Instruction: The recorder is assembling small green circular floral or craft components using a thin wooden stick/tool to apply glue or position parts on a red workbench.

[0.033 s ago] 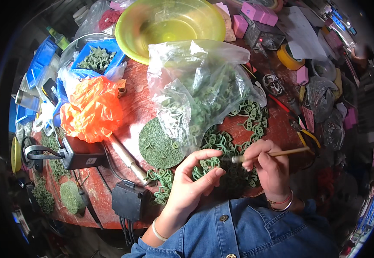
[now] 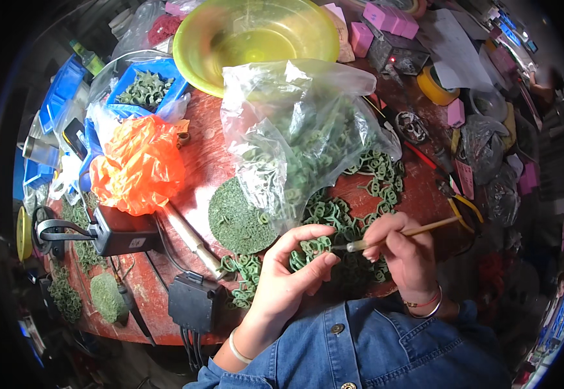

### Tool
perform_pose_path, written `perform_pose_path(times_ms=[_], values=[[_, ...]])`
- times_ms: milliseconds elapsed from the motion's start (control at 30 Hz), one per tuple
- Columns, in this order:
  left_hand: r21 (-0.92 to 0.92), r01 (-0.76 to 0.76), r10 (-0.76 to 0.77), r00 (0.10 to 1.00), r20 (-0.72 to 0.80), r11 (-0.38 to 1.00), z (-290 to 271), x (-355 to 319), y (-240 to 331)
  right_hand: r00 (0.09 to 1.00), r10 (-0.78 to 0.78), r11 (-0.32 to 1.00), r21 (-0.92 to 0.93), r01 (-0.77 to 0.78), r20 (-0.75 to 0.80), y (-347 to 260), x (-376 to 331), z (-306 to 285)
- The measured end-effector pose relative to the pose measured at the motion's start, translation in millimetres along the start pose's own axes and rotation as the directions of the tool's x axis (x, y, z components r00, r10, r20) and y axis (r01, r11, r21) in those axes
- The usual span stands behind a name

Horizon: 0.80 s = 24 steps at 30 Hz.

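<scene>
While your right hand [image 2: 408, 256] pinched a thin wooden-handled tool [image 2: 431, 226] between thumb and fingers, its metal-banded end pointed left, toward your left hand [image 2: 285, 269]. That left hand was curved, with thumb and forefinger apart at their tips and a small green curled piece [image 2: 314, 245] showing between them; whether they gripped it firmly, I could not tell. The tool's tip lay very near that piece, though contact was too small to make out.

More green curled pieces [image 2: 382, 178] lay loose on the red table [image 2: 204, 139], around and beyond your hands. Just ahead stood a clear plastic bag [image 2: 249, 123] with green pieces inside, partly over a round speckled green disc [image 2: 236, 223]. Behind the bag sat a yellow-green basin [image 2: 194, 39], and to the left lay a crumpled orange bag [image 2: 139, 168].
</scene>
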<state>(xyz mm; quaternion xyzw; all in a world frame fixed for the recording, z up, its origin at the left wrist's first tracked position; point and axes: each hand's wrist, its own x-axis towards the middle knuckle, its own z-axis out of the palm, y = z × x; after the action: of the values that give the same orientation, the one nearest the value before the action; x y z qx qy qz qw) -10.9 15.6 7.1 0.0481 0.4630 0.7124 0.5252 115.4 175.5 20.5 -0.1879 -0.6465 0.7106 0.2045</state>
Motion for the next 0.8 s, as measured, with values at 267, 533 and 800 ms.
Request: perform_pose_path(times_ms=[267,533,800], values=[[-0.018,-0.027,0.027,1.0,0.008,0.999,-1.8,0.7,-1.8,0.97,-0.243,0.954,-0.182,0.239,0.002,-0.8,-2.8,-2.5],[-0.004,-0.008,0.008,1.0,-0.001,1.0,1.5,0.3,1.1,0.98,-0.139,0.985,-0.123,0.122,-0.139,-0.9,-3.3,-0.2],[0.127,-0.037,0.037,0.999,-0.003,0.991,0.9,-0.3,-0.7,0.949,-0.264,0.946,-0.148,0.29,0.17,-2.9,0.8,1.7]])
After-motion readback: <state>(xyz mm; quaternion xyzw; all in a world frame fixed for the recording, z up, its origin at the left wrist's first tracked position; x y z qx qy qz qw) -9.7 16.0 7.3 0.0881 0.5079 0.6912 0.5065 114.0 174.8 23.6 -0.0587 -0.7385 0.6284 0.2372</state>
